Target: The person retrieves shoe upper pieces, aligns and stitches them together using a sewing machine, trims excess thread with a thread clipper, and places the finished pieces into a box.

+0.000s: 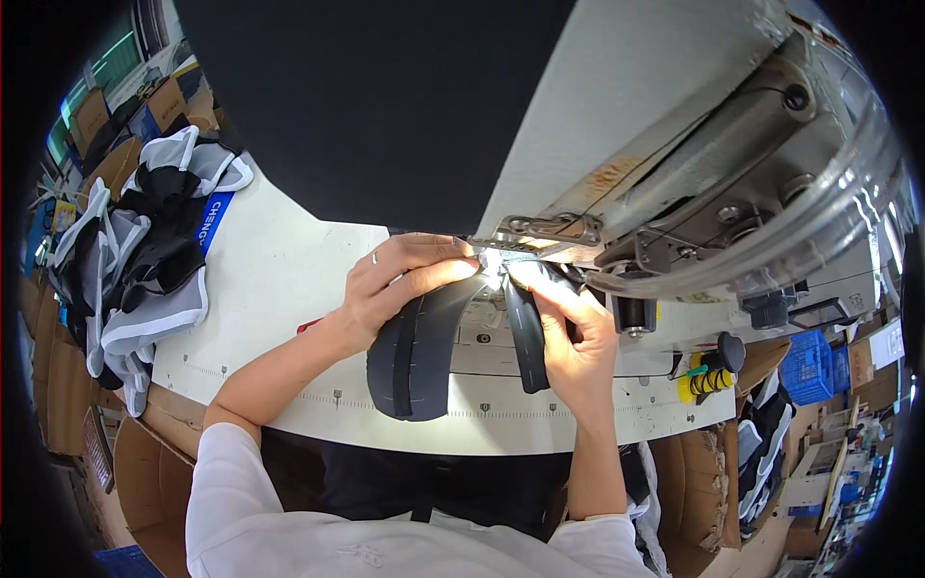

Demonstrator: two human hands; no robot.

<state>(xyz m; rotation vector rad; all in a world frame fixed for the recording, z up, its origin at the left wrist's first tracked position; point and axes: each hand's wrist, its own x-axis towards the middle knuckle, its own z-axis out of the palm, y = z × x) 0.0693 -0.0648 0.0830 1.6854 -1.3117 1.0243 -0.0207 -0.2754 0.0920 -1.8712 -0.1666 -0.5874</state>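
Note:
A dark grey fabric piece with a black strip sewn down it lies on the white sewing table. My left hand presses its upper end toward the needle area of the sewing machine. My right hand pinches a black strap and the fabric's other end just right of the brightly lit needle spot. Both hands meet under the machine head, where the needle itself is hidden by glare.
A pile of grey, white and black fabric pieces lies at the table's left end. Cardboard boxes stand behind it. A blue crate and a yellow-and-black part sit at the right, with more cut pieces below.

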